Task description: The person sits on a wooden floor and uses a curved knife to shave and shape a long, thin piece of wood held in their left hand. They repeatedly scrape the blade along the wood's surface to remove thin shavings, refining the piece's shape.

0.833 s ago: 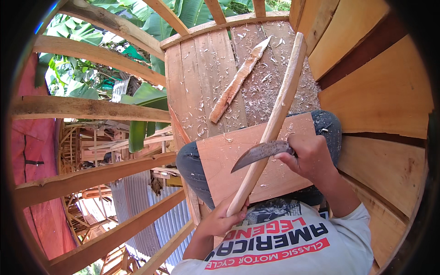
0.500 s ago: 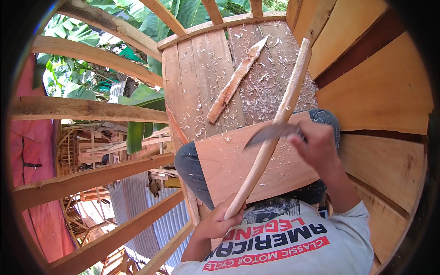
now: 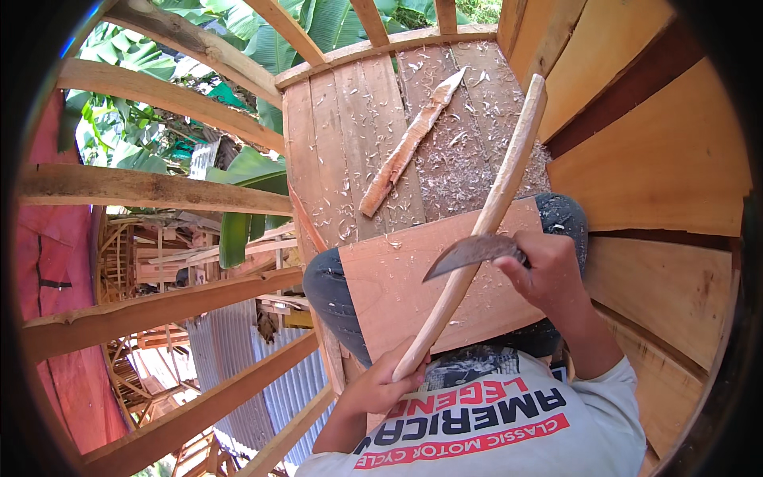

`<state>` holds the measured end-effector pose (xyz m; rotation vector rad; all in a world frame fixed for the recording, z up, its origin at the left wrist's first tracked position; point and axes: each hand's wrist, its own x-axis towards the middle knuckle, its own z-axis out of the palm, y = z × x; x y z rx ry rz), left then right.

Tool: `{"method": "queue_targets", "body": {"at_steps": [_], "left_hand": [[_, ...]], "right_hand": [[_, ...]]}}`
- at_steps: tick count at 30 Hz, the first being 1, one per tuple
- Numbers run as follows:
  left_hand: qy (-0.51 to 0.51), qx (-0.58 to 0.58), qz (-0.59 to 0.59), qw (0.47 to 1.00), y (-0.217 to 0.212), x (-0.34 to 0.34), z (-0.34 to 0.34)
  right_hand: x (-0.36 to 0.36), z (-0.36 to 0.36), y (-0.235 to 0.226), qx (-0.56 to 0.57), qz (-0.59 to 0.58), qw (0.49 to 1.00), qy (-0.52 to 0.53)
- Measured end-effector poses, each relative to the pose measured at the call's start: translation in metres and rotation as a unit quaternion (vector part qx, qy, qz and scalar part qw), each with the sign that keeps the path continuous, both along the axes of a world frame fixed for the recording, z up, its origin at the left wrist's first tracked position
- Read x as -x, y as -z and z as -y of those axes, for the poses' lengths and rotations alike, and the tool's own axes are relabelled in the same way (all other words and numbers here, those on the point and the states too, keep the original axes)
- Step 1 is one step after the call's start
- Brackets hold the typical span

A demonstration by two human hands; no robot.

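Observation:
A long, pale wooden stick [image 3: 502, 187] slants across my lap, its far end up and to the right. My left hand [image 3: 395, 377] is closed round its near end, close to my shirt. In my right hand [image 3: 548, 269] is a curved knife [image 3: 470, 253] with a dark, broad blade. The blade lies across the stick around its middle, its point reaching out to the left. Beneath them a flat plywood board [image 3: 397, 290] rests over my thighs. The knife's handle is mostly hidden by my fingers.
Beyond the board, a flat pointed piece of wood [image 3: 413, 143] lies on the plank floor [image 3: 318, 151] among many curled shavings [image 3: 469, 171]. Wooden rails [image 3: 159, 189] run along the left, with leaves and metal sheets outside. A plank wall [image 3: 652, 175] rises close on the right.
The stick's far end has shifted slightly right and down. The knife, blurred before, now shows sharply and sits slightly lower on the stick. Both hands keep their hold.

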<state>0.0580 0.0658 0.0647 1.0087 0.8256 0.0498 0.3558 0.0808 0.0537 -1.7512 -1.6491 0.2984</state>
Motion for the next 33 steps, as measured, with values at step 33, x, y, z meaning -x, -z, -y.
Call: {"method": "queue_targets", "body": {"at_steps": [33], "left_hand": [[-0.004, 0.251, -0.005, 0.968, 0.019, 0.066, 0.031]], "right_hand": [[-0.012, 0.023, 0.011, 0.119, -0.076, 0.989, 0.046]]}}
